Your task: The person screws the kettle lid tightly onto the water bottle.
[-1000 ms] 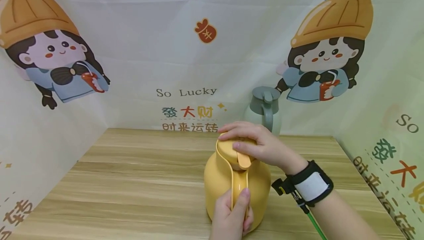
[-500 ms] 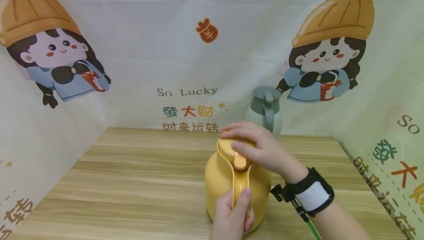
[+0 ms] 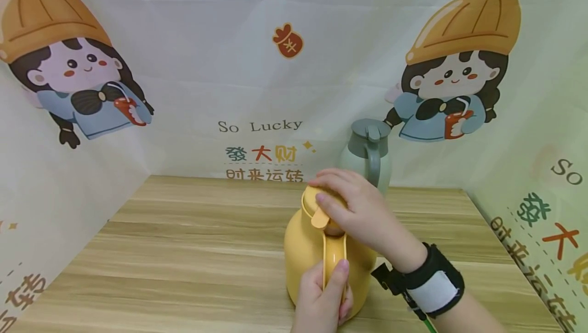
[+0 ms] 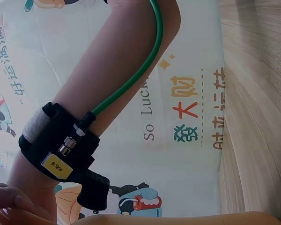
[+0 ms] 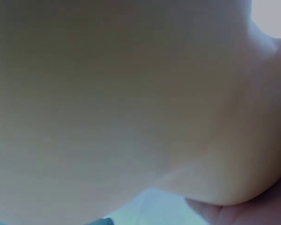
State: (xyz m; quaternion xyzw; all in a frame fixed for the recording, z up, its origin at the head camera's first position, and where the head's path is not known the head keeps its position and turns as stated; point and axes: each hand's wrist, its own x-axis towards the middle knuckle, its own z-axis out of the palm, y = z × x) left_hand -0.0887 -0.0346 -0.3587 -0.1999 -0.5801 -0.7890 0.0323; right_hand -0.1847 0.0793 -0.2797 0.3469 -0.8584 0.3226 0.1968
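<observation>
A yellow thermos jug (image 3: 300, 256) stands upright on the wooden table, its handle (image 3: 334, 246) facing me. My left hand (image 3: 321, 297) grips that handle, thumb along its outer side. On top, my right hand (image 3: 363, 210) holds the round lid (image 3: 313, 195), fingers over its far edge and thumb on the near part. The lid's tab (image 3: 320, 218) points to the left of the handle. In the right wrist view a blurred smooth surface, apparently the jug (image 5: 107, 117), fills most of the picture. The right palm hides part of the lid.
Behind the right hand stands a pale green thermos jug (image 3: 387, 164) with a grey-green lid and handle. A printed cloth backdrop (image 3: 197, 67) encloses the back and sides of the table (image 3: 184, 251). A strapped camera (image 4: 61, 145) with a green cable sits on the right wrist.
My right hand has turned the lid, and its tab has swung from right of the handle to left of it. The right wrist has dropped slightly. The left hand keeps its hold.
</observation>
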